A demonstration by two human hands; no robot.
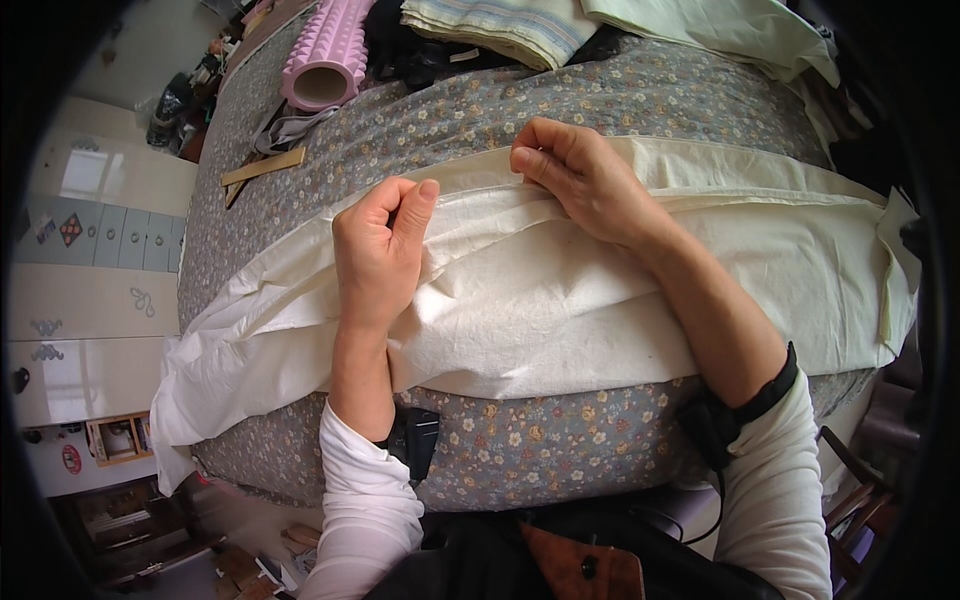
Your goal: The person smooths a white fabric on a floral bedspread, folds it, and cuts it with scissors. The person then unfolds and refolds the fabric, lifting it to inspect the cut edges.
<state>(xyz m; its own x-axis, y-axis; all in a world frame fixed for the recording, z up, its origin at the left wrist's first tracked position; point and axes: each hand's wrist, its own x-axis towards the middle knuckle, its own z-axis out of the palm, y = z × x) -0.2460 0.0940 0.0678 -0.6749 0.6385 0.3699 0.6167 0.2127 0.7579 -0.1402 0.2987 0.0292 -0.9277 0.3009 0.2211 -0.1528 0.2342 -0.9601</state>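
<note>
A long cream cotton cloth (525, 322) lies folded lengthwise across the bed in front of me, wrinkled along its far folds. My left hand (379, 255) is curled into a fist with the thumb up, gripping the cloth's upper fold left of centre. Farther right, my right hand (581, 180) pinches the same fold between thumb and fingers. Its fingertips are partly hidden. Between the hands the fold runs nearly straight. The cloth's left end hangs over the bed's edge; its right end is folded back.
Under the cloth is a grey floral bedspread (495, 442). At the back are a pink spiked foam roller (322, 56), a striped folded cloth (510, 26) and pale green fabric (720, 30). A wooden strip (262, 166) lies left. A wooden chair (862, 487) stands lower right.
</note>
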